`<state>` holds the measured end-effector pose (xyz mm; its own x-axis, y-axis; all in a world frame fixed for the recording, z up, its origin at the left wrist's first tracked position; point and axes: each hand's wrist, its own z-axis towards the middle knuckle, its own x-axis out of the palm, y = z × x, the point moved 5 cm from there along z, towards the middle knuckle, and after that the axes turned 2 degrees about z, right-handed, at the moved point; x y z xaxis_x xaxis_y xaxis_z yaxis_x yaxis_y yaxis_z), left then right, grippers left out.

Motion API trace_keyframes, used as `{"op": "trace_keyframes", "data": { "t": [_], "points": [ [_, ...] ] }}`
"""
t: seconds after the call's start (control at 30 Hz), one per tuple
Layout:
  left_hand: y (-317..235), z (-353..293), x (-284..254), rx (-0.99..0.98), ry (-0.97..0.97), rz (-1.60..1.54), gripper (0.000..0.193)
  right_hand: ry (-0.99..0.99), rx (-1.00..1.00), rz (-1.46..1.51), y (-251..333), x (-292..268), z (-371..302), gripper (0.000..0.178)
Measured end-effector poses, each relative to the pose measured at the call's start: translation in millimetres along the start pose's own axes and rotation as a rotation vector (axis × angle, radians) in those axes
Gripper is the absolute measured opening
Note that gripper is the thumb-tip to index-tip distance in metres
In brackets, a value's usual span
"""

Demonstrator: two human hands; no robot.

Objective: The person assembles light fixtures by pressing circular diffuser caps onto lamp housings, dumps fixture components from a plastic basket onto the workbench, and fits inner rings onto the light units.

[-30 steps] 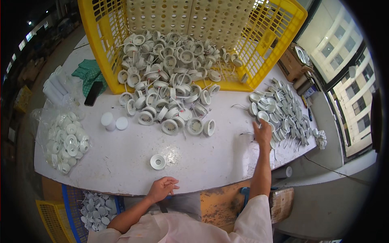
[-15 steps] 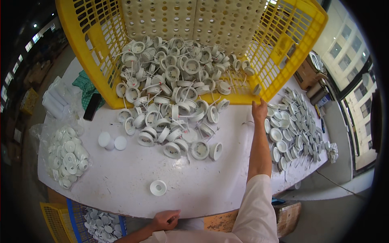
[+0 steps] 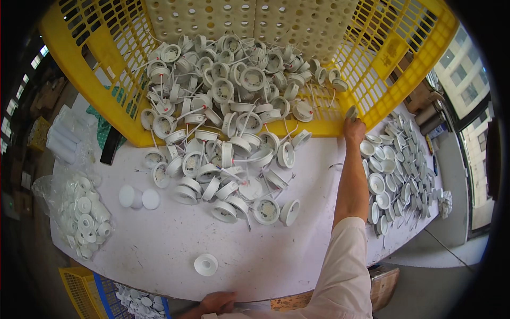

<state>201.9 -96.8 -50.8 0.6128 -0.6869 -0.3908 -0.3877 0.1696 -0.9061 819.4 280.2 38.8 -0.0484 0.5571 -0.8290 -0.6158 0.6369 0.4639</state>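
My right hand (image 3: 354,129) reaches far out to the lower right corner of the tipped yellow crate (image 3: 409,64). Its fingers are closed around a small pale round part (image 3: 351,111) right at the crate's rim. A heap of white round lamp housings (image 3: 228,133) with thin wires spills out of the crate onto the white table (image 3: 159,250). My left hand (image 3: 217,302) rests low at the table's near edge and holds nothing. A single white ring-shaped housing (image 3: 205,264) lies just beyond it.
A second spread of white housings (image 3: 396,170) covers the table's right end. At the left are a clear bag of white parts (image 3: 79,212), two white discs (image 3: 139,198) and rolled white tubes (image 3: 62,141). A yellow and blue basket (image 3: 101,292) stands below the table.
My right hand left the pile at the right and stretched up to the crate's corner. My left hand slid back off the table to its near edge. The view shifted closer to the crate.
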Motion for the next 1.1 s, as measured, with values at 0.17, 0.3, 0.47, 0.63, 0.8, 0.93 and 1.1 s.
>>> {"op": "trace_keyframes", "data": {
  "t": [0.17,0.3,0.47,0.63,0.8,0.93,1.1],
  "points": [
    [-39,14,-18,0.179,-0.231,0.091,0.034,-0.310,-0.286,0.072,17,-27,-10,0.037],
    [-58,14,-21,0.320,-0.372,0.126,0.032,-0.167,-0.214,0.376,28,-85,-52,0.034],
    [-72,6,-27,0.306,-0.338,0.136,0.032,0.125,-0.076,1.010,42,-151,-142,0.027],
    [-60,10,-28,0.217,-0.348,0.032,0.028,0.528,0.115,1.639,88,-219,-270,0.012],
    [-154,5,-74,0.327,-0.488,-0.171,0.051,0.462,-0.448,0.611,79,-268,-398,0.010],
    [-178,-8,-82,0.475,-0.484,-0.264,0.069,0.777,-0.118,1.152,94,-285,-519,0.024],
    [-153,-46,-60,0.347,-0.439,-0.333,0.058,1.093,0.083,1.351,85,-264,-588,0.025]
  ]
}}
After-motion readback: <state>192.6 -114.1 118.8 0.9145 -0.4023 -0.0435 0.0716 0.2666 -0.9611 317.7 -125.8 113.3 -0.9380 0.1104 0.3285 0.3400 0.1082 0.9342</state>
